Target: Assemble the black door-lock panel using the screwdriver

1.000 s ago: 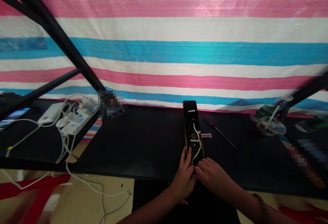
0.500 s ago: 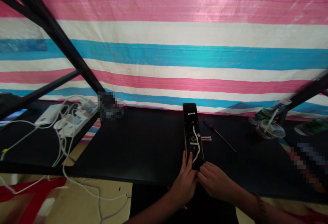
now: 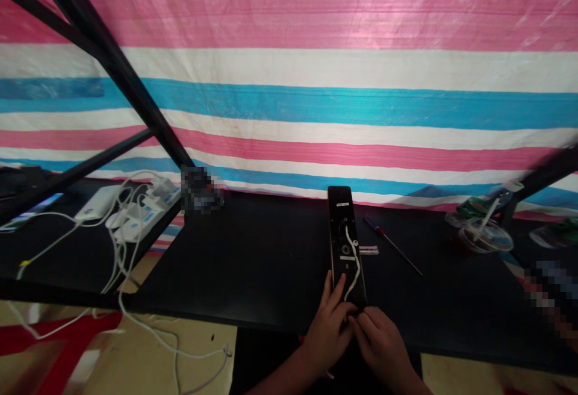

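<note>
A long black lock panel [image 3: 342, 211] lies on the black table, its near end under my hands. A white cable [image 3: 354, 256] runs down its face toward my fingers. My left hand [image 3: 327, 332] grips the near end, two fingers stretched along the panel's left side and face, the others curled by the cable. Close against it, my right hand [image 3: 379, 335] is pinched at the near edge. What lies between its fingertips is hidden. To the panel's right are a small clear-and-pink packet [image 3: 369, 250] and a screwdriver [image 3: 392, 244] with a dark handle and red collar.
A plastic cup [image 3: 485, 235] with a straw stands at the right. On the left, a power strip [image 3: 135, 223] with plugs and tangled white cords sits beyond a black frame bar [image 3: 130, 94]. A striped tarp [image 3: 316, 106] hangs behind the black table [image 3: 239, 262].
The view has shifted slightly, so everything sits a little lower and to the right. My right hand has turned at the panel's near end, fingertips closer to my left hand.
</note>
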Tool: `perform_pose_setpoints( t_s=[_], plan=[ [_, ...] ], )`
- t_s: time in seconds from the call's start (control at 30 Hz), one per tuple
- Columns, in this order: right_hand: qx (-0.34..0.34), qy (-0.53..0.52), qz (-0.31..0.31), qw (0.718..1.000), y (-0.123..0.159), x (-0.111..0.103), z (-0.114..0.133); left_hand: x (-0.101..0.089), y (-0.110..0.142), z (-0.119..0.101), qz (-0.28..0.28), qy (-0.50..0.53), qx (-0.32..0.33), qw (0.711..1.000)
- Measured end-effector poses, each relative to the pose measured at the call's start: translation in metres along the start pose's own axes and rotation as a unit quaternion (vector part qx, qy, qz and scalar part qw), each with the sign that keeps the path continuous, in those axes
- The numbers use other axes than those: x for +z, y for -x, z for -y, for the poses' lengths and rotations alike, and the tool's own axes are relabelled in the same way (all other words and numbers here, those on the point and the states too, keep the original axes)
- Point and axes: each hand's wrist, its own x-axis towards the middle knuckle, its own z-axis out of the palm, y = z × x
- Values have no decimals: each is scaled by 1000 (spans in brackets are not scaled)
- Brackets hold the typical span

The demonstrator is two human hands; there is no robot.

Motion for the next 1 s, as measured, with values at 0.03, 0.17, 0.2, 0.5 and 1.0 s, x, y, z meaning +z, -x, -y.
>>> perform_pose_setpoints(
  t_s=[0.03, 0.17, 0.2, 0.5, 1.0],
  plan=[
    [19, -8, -8, 1000, 2, 1, 3, 0, 0, 1, -7, 12, -9, 1000],
    [71, -35, -24, 997, 5, 1, 11, 3, 1, 6, -31, 19, -12, 999],
    [82, -45, -26, 995, 5, 1, 12, 4, 1, 7, -35, 14, -3, 999],
    [70, -24, -19, 997, 0, -1, 10, 11, 3, 9, -69, -27, 68, 995],
    [150, -51, -71, 985, 5, 13, 21, 3, 1, 4, -54, -42, 77, 995]
  ],
)
